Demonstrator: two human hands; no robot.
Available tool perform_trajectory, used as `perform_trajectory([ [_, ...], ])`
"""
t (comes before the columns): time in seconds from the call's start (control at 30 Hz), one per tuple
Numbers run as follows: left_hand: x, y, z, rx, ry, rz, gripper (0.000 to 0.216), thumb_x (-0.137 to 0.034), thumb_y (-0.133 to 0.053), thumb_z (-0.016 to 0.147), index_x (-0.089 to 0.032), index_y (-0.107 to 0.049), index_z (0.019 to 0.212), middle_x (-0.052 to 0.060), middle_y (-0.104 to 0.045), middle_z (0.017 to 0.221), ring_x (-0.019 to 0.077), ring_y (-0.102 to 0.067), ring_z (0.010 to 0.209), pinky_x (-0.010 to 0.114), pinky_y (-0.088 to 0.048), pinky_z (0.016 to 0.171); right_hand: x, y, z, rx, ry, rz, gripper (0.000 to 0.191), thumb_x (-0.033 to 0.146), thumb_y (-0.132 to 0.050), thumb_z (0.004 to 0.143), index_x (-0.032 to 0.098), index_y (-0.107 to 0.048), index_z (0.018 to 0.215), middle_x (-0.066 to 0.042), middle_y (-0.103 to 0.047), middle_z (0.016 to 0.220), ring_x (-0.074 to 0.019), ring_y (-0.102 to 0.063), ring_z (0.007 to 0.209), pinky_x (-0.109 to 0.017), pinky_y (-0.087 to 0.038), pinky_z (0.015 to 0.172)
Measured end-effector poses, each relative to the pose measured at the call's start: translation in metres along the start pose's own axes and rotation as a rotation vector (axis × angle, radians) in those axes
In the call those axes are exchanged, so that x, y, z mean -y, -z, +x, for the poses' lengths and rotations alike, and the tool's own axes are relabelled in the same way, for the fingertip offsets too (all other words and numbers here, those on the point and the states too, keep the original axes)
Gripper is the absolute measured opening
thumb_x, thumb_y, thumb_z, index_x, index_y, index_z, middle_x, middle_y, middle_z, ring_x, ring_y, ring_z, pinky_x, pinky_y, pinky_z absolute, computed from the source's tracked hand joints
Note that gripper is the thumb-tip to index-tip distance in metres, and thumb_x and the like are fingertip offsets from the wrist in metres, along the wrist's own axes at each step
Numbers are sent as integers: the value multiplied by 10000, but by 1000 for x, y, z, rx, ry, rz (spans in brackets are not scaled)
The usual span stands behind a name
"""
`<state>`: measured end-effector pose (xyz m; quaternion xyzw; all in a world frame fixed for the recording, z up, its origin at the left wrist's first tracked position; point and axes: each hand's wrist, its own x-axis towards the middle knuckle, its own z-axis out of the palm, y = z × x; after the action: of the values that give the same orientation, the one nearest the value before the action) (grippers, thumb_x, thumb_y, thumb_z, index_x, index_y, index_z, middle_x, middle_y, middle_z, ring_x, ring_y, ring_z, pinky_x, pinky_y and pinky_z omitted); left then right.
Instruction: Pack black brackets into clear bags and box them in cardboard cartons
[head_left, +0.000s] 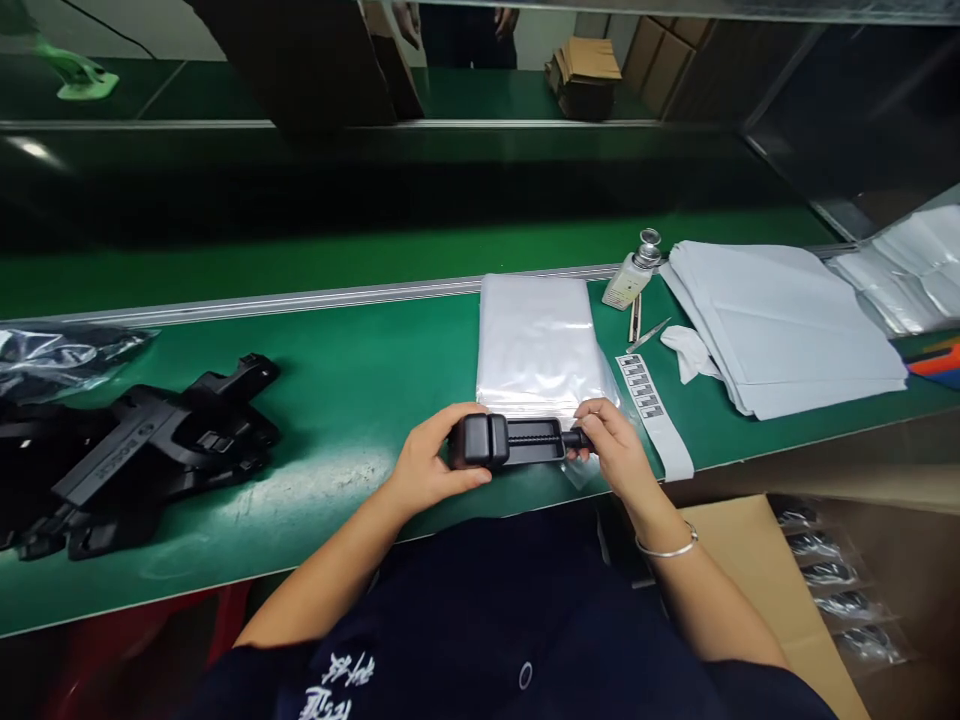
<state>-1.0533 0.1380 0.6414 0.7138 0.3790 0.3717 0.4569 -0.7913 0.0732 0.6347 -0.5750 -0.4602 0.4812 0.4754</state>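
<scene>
A black clamp-like device (535,440) with a threaded rod lies across both my hands, near the front edge of the green table. My left hand (435,458) wraps round its blocky end, thumb along the near side. At the other end, the fingers of my right hand (611,440) pinch the knob of the rod. Just beyond the device, a stack of clear plastic bags (536,340) rests on the table. Beside my right hand runs a strip of printed labels (649,405).
Black plastic parts (150,450) lie at the left, by a bagged item (67,355). To the right are a pump bottle (634,272), tweezers (649,336), a white cloth (688,352) and white sheets (784,325). An open carton (765,600) holds several bagged parts. Someone stands behind the shelf.
</scene>
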Motion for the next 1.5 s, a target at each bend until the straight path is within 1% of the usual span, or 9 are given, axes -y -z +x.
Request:
perform_trajectory([
  [0.1,4,-4,1,-115,34,-96,613,-598,-765,637,-234,-631,1112,68,-673,1026,252,-639,929,352,-507,817,4,1,1,79,-18,101,327,541,-486,923,226,-555,981,31,-562,640,-134,-576,502,-287,-512,533],
  [0.2,11,-5,1,-230,81,-270,593,-609,-725,684,-230,-620,1128,57,-654,1004,217,-625,884,309,-505,762,10,3,-5,67,164,-81,348,469,-604,870,238,-557,1126,-45,-655,902,-193,-654,795,-358,-548,753],
  [0.33,12,0,-3,-225,57,-189,632,-608,-785,598,-225,-641,1079,61,-655,1000,233,-620,896,331,-496,794,16,3,-7,62,220,-297,235,417,-514,932,218,-603,1018,-21,-639,783,-173,-616,709,-325,-509,693],
  [0.43,7,1,-5,-225,24,-132,623,-589,-805,584,-229,-646,1067,57,-656,993,237,-622,898,338,-495,804,16,2,-5,96,167,-275,332,454,-408,979,206,-597,866,4,-589,649,-150,-573,584,-293,-473,596],
  [0.6,6,-5,-1,-269,149,-356,581,-607,-749,663,-219,-635,1080,40,-632,952,184,-600,828,277,-497,727,20,1,-5,78,291,-299,317,437,-582,891,237,-589,1136,-62,-670,1002,-209,-648,865,-353,-535,781],
  [0.67,7,-7,0,-273,206,-401,603,-623,-750,650,-209,-637,1073,40,-627,947,176,-597,808,272,-500,711,24,0,-5,69,305,-341,268,398,-588,884,245,-607,1103,-55,-676,972,-211,-645,857,-357,-533,788],
  [0.93,2,-6,-1,-304,226,-408,628,-622,-785,615,-207,-651,1066,29,-643,937,159,-613,786,255,-510,696,31,-7,-4,52,192,-249,209,382,-559,910,212,-620,1014,5,-592,736,-154,-565,680,-286,-460,649],
  [1.2,-1,-10,11,-328,505,-613,596,-638,-782,622,-161,-645,953,24,-697,763,160,-651,649,263,-531,628,15,-7,10,58,43,73,419,560,-584,866,197,-598,1073,11,-587,699,-139,-535,610,-269,-437,586],
  [1.5,-2,-9,11,-368,473,-616,577,-597,-794,641,-167,-670,1005,23,-707,839,139,-652,698,227,-526,635,11,-14,6,123,-13,-101,397,568,-544,886,197,-608,762,-5,-617,713,-149,-567,633,-284,-451,641],
])
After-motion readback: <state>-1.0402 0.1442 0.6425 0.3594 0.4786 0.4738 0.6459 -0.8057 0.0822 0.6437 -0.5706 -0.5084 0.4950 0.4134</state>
